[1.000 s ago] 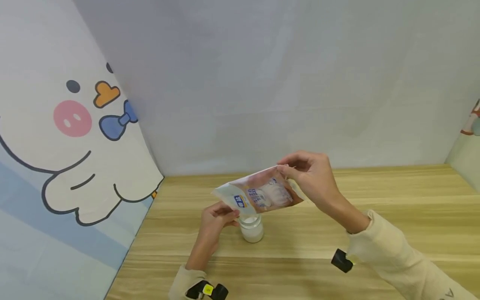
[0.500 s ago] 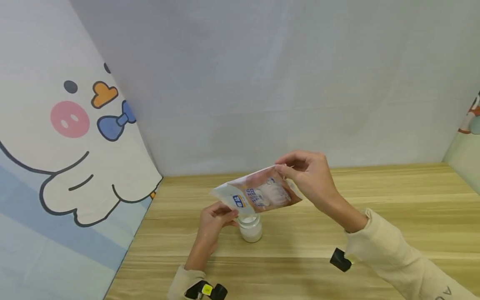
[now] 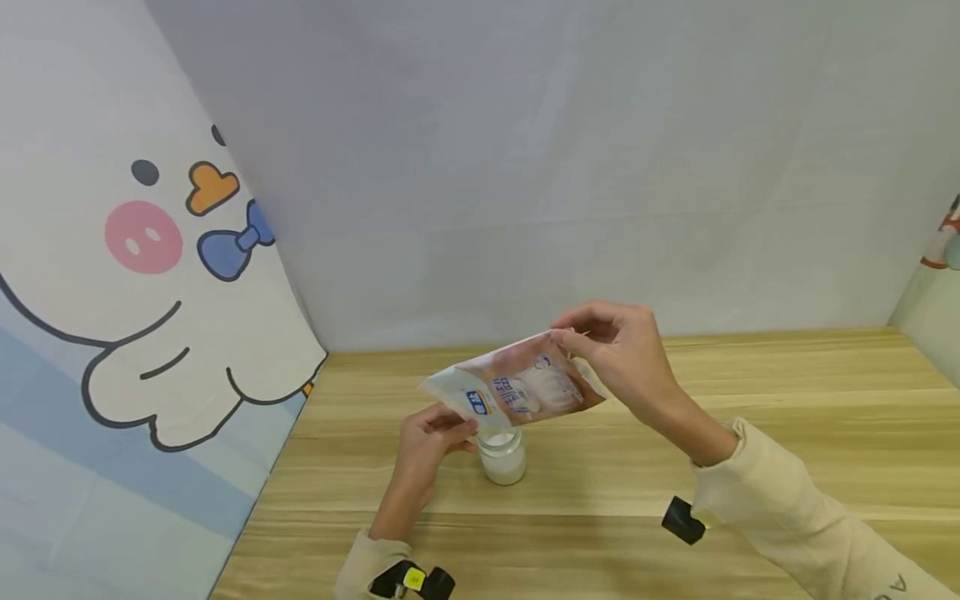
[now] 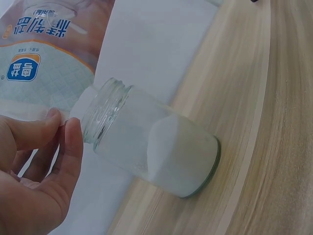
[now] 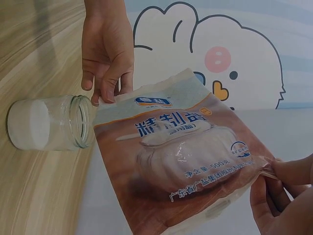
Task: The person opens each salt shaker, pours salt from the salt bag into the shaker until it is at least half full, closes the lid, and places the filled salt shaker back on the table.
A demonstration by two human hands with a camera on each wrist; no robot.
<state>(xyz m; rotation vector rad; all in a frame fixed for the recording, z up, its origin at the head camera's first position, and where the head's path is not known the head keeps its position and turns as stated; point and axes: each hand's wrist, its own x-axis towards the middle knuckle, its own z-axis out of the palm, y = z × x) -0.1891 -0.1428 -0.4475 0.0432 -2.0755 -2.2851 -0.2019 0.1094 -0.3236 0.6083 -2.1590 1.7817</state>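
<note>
A pink and pale-blue salt bag (image 3: 525, 385) hangs tilted over an open glass jar (image 3: 503, 465), its pale-blue end down by the jar's mouth. My left hand (image 3: 424, 447) pinches the lower corner of the bag between thumb and fingers, right beside the rim. At the upper end, my right hand (image 3: 626, 354) grips the other corner. In the left wrist view white salt (image 4: 183, 154) fills the lower part of the jar, and something white reaches its mouth; whether salt is running there I cannot tell. The jar stands upright on the table.
The wood-grain table (image 3: 787, 400) stretches to both sides of the jar. Behind it rises a plain grey-white backdrop (image 3: 562, 167). To the left hangs a sheet with a cartoon figure (image 3: 142, 333).
</note>
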